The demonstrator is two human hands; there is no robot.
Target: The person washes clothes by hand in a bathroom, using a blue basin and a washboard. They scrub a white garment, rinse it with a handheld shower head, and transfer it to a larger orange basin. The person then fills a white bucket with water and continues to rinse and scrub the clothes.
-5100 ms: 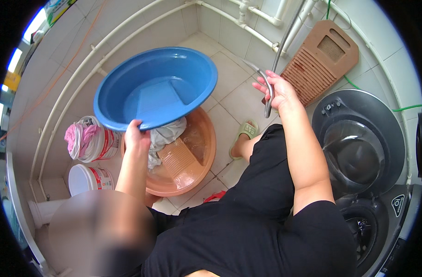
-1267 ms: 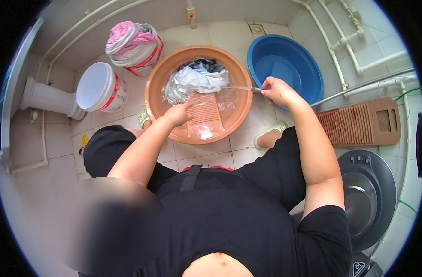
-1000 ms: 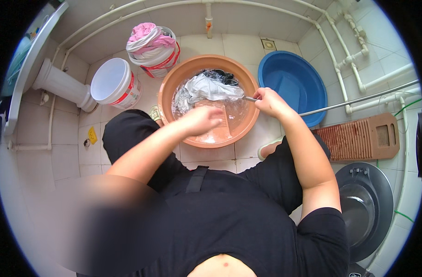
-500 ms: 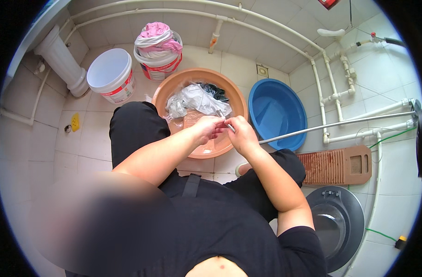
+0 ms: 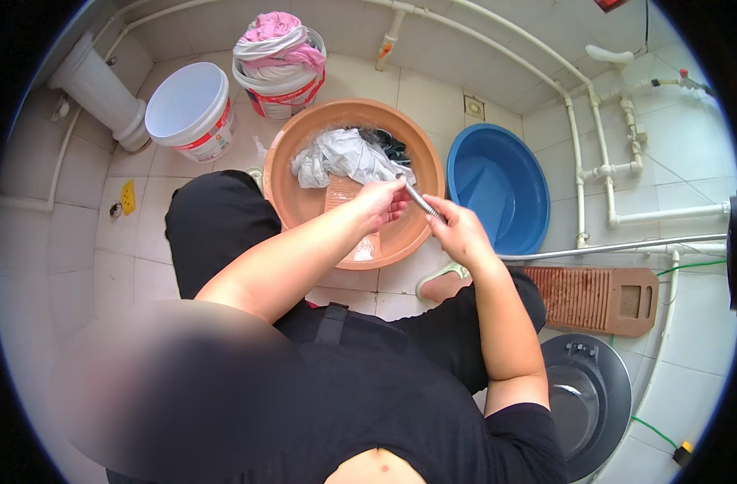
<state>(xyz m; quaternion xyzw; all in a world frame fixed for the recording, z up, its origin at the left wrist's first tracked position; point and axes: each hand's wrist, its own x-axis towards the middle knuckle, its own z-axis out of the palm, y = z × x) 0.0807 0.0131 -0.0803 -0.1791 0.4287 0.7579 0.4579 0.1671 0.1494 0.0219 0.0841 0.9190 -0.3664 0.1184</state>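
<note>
- From the head view I find the silver-grey, ribbed metal hose above the right-hand part of the basin, tilted, its end pointing up and left.
- The right hand grips the hose just behind that end, thumb and fingers closed on it.
- The left hand is half-curled at the tip, palm side toward it; I cannot tell whether it touches.
- Handling, my estimate: light at the end, bendable along its length, smooth and likely slippery if wet. The long trailing run may tug sideways. Best hold: the ribbed part just behind the tip, fingers wrapped, opening left uncovered. Not fragile, though a sharp kink could harm it.
- Under the hands: a wide, round, orange-brown plastic basin, holding soft white cloth, dark cloth and an orange-brown ridged washboard. The cloth looks wet, so I would rate it heavy and limp.
- Right of it: a round blue plastic basin on the floor; nearer the person, a flat brown ridged washboard.
- Beyond, left: a white plastic bucket and a second, red-banded white bucket heaped with pink-and-white cloth.
</note>
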